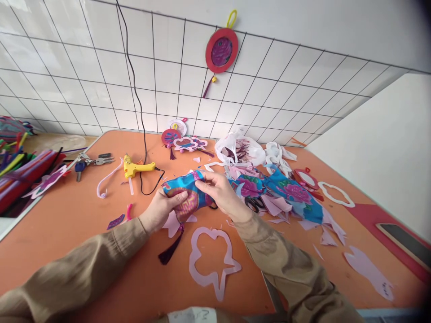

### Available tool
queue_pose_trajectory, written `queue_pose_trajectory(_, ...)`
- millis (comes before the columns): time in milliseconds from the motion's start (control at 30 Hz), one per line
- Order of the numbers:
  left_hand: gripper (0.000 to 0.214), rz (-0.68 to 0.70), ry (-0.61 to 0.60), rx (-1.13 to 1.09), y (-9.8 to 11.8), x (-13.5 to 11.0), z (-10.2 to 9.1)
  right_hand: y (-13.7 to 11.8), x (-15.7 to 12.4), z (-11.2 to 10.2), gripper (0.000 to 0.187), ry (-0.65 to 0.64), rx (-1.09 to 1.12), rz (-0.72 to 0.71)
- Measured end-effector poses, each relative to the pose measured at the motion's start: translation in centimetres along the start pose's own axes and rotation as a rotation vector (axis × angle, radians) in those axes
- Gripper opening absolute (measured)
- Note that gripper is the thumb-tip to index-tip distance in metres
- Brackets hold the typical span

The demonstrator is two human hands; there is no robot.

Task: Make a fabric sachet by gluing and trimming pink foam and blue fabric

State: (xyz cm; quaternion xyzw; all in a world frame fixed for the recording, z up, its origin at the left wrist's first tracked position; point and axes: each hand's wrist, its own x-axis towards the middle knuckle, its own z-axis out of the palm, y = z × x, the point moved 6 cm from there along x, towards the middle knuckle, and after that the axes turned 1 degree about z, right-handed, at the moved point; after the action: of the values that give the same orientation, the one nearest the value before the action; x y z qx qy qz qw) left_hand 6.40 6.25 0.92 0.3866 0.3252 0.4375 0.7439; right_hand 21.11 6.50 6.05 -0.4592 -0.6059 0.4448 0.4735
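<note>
Both my hands hold a piece of bright blue patterned fabric (183, 186) over the orange table (67, 224). My left hand (161, 208) grips its near left side with the thumb pressed on top. Pinching the fabric's upper edge, my right hand (224, 193) has its fingers curled. A dark purple tassel (170, 251) hangs from under the fabric onto the table. A pink flower-shaped paper frame (212, 258) lies just in front of my hands. More blue floral fabric (289, 195) stretches away to the right.
A yellow glue gun (134, 168) with a black cord lies behind my left hand. Keys (89, 161) and pipe cleaners (20, 172) are at the left. Black-handled scissors (256, 202), paper scraps and a white plastic bag (240, 150) lie at the right. A red round ornament (221, 50) hangs on the tiled wall.
</note>
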Motion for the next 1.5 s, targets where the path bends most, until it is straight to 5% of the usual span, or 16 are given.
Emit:
queue_pose_trajectory(100,0.024,0.066,0.074,0.024,1.0,0.2,-0.6,-0.5,0.3,-1.6,0.023,-0.051,-0.149,0.036)
queue_pose_trajectory(233,0.022,0.063,0.151,-0.042,2.9,0.8,-1.7,0.6,0.6,-4.5,0.01,-0.123,-0.908,0.121)
queue_pose_trajectory(300,0.022,0.056,0.134,-0.076,3.6,1.1,-1.8,1.9,0.7,-5.2,0.008,-0.141,-1.106,0.155)
queue_pose_trajectory(500,0.02,0.018,0.063,-0.097,3.7,1.4,-1.8,4.6,1.1,-4.5,0.035,-0.186,-1.287,0.167)
queue_pose_trajectory(733,0.02,0.047,-0.067,-0.026,4.2,1.4,-1.5,1.2,0.5,-5.7,0.038,-0.232,-1.325,0.092)
queue_pose_trajectory(867,0.022,0.095,-0.115,0.051,5.0,1.4,-1.2,-1.1,0.4,-7.5,0.037,-0.103,-1.13,0.006)
queue_pose_trajectory(1000,0.02,0.13,-0.07,0.121,5.4,1.4,-1.3,-0.5,1.0,-8.7,0.034,0.03,-0.891,0.023)
queue_pose_trajectory(1133,0.019,0.115,-0.027,0.158,5.4,1.4,-1.3,0.6,1.6,-8.6,0.023,0.099,-0.308,0.089)
queue_pose_trajectory(1300,0.02,0.104,-0.001,0.096,5.3,1.4,-1.4,0.6,1.5,-6.8,0.036,-0.019,0.391,0.162)
queue_pose_trajectory(1400,0.023,0.071,0.048,0.038,5.0,1.6,-1.9,0.6,1.2,-5.3,0.054,-0.147,0.491,0.178)
queue_pose_trajectory(1500,0.026,0.062,0.078,0.021,5.0,1.8,-2.4,0.9,1.1,-4.1,0.05,-0.184,0.47,0.193)
